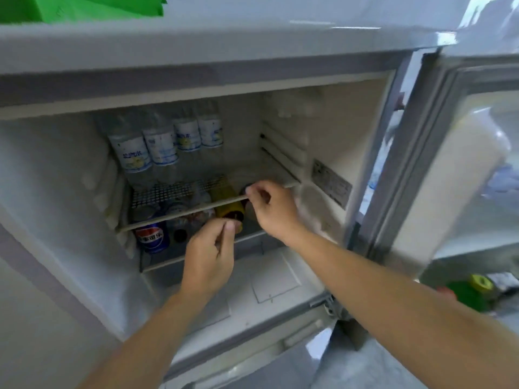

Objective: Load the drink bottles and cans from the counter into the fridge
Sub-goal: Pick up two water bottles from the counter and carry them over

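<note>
Both hands are held inside the open fridge. The left hand is loosely curled at the front of the lower shelf, nothing seen gripped; the right hand is curled at the upper shelf edge — whether it pinches it cannot be told. Four water bottles are stood on the upper shelf; below are a blue can and a yellow can — between the hands.

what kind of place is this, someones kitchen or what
Probably a small kitchen or pantry corner, though little of the room shows. A compact fridge stands open, with water bottles on its wire shelf and a blue cola can below.
</note>
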Motion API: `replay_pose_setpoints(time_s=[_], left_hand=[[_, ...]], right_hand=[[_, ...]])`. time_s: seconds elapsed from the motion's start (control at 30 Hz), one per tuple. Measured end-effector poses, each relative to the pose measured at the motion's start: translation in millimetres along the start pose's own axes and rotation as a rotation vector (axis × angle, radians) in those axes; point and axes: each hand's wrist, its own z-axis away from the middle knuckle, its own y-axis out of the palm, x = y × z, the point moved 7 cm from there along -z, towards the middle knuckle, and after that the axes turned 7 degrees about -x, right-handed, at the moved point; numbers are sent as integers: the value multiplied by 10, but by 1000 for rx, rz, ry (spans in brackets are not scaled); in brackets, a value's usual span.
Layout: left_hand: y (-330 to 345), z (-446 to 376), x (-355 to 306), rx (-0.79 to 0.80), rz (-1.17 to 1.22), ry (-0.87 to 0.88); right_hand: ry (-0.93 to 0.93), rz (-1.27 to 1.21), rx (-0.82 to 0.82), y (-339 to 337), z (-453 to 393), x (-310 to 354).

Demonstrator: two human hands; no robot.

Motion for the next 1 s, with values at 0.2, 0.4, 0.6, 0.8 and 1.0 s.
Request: replay_pose_setpoints(time_s=[0.2,0.4,0.6,0.8,1.0], left_hand=[[700,746,-371,133,87,-26],[1596,1991,-813,418,171,-98],[2221,3287,-963,760,112,-220],[2520,4400,-541,1176,-183,-332],[2242,4947,13,1321,-404,-679]], right_hand=[[114,-60,-92,-1011,1179,-404],[419,45,-308,-2382,2854,-1285],[939,165,-602,-3645,5080,-2187],[1420,2,-826,-3924,7084,-2589],[1739,-120,-918,-3653,8201,-2465]])
